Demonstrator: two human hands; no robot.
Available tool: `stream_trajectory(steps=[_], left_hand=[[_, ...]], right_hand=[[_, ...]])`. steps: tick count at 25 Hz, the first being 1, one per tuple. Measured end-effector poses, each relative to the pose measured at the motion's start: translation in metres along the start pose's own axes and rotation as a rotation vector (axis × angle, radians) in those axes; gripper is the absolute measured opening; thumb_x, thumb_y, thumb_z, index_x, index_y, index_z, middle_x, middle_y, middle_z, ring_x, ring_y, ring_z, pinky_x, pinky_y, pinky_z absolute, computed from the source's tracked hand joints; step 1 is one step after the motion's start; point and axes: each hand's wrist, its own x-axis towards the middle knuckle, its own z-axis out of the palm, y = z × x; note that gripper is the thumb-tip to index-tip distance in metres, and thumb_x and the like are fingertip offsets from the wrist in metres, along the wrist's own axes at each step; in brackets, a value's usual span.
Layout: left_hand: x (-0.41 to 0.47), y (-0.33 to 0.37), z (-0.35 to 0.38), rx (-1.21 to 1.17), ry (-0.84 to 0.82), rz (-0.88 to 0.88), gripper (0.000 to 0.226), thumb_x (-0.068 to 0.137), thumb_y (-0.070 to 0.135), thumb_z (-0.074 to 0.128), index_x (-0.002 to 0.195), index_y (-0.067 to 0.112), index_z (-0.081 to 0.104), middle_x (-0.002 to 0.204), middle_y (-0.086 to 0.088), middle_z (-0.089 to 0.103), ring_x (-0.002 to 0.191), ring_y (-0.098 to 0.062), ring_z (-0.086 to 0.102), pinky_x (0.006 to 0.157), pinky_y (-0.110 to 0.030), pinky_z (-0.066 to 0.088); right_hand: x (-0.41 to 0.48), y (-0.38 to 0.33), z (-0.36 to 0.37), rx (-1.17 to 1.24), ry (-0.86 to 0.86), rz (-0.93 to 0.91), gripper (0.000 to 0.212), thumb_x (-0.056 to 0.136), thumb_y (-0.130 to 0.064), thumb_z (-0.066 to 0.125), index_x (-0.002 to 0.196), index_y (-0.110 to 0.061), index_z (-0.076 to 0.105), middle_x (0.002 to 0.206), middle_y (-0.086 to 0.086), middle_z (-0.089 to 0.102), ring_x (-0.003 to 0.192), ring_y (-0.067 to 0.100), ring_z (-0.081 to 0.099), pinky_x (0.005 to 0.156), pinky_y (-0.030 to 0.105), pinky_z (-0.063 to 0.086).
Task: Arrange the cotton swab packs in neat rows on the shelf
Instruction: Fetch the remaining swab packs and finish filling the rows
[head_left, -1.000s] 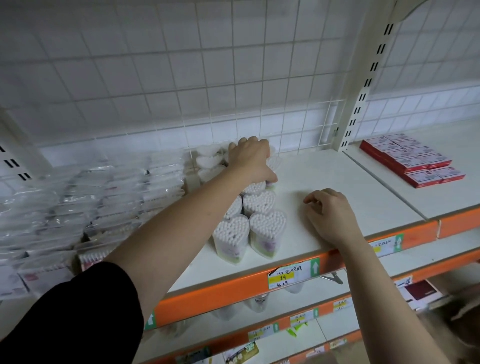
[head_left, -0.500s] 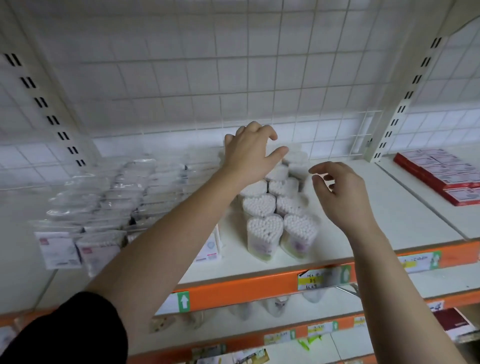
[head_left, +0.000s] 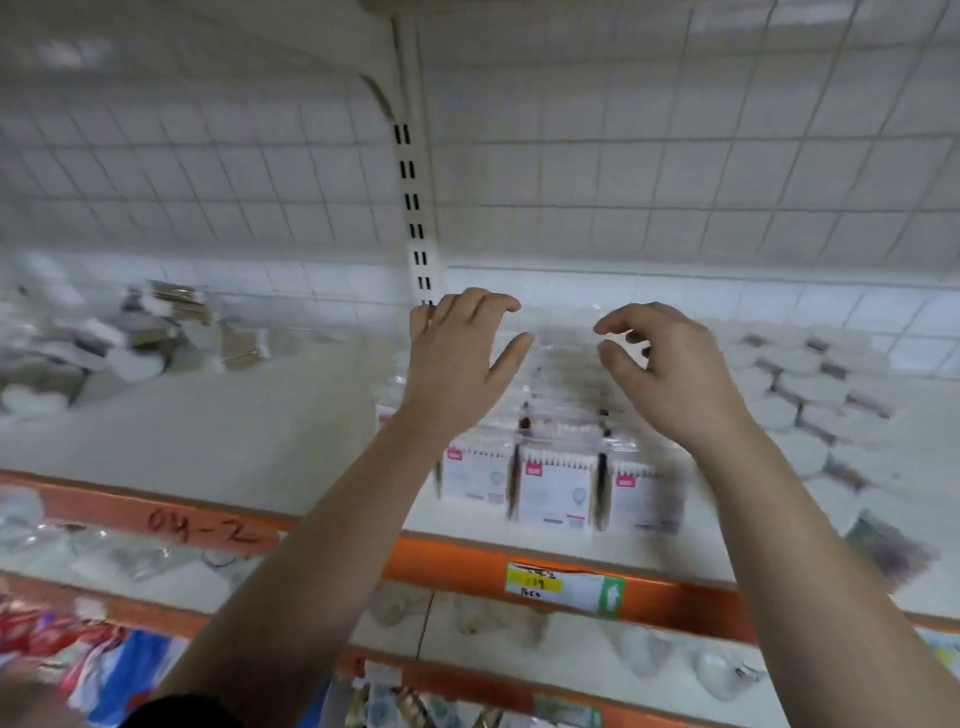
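Note:
Flat bagged cotton swab packs (head_left: 556, 486) stand in three rows running front to back on the white shelf (head_left: 270, 436). My left hand (head_left: 457, 358) hovers over the left row with fingers loosely curved and thumb spread, holding nothing. Over the right row my right hand (head_left: 660, 364) floats with curled fingers, also holding nothing. Heart-shaped swab tubs (head_left: 800, 395) stand grouped at the right. The view is motion-blurred.
A loose heap of bagged goods (head_left: 104, 348) lies at the far left of the shelf. A slotted upright post (head_left: 415, 208) rises behind my left hand. The orange shelf edge (head_left: 467, 561) carries a price label (head_left: 563, 587). Lower shelves hold more goods.
The view swung left, from the heart-shaped tubs to the bagged packs. Both hands left the tubs and now hover over the bagged rows.

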Motion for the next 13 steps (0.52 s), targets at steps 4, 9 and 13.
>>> stream_trajectory(steps=[4, 9, 13], left_hand=[[-0.036, -0.088, -0.034, 0.04, 0.005, -0.126, 0.042, 0.092, 0.049, 0.037, 0.116, 0.024, 0.059, 0.113, 0.005, 0.06, 0.103, -0.02, 0.056, 0.089, -0.036, 0.03], [-0.07, -0.196, -0.067, 0.08, -0.016, -0.241, 0.045, 0.09, 0.051, 0.033, 0.117, 0.025, 0.058, 0.116, 0.005, 0.06, 0.106, -0.021, 0.055, 0.093, -0.039, 0.032], [-0.091, -0.278, -0.076, 0.105, -0.015, -0.301, 0.045, 0.088, 0.051, 0.034, 0.114, 0.025, 0.06, 0.116, 0.003, 0.061, 0.106, -0.023, 0.056, 0.091, -0.039, 0.033]], right_hand=[[0.024, -0.07, 0.073, 0.051, -0.07, -0.076, 0.016, 0.088, -0.017, 0.059, 0.102, -0.021, 0.065, 0.101, -0.001, 0.061, 0.09, 0.014, 0.055, 0.081, 0.026, 0.044], [0.054, -0.147, 0.165, 0.128, -0.125, -0.118, 0.018, 0.088, -0.015, 0.06, 0.104, -0.018, 0.066, 0.105, 0.001, 0.062, 0.091, 0.013, 0.055, 0.083, 0.026, 0.045], [0.076, -0.19, 0.235, 0.14, -0.186, -0.104, 0.017, 0.089, -0.017, 0.059, 0.105, -0.02, 0.066, 0.108, 0.001, 0.062, 0.092, 0.014, 0.057, 0.085, 0.032, 0.047]])
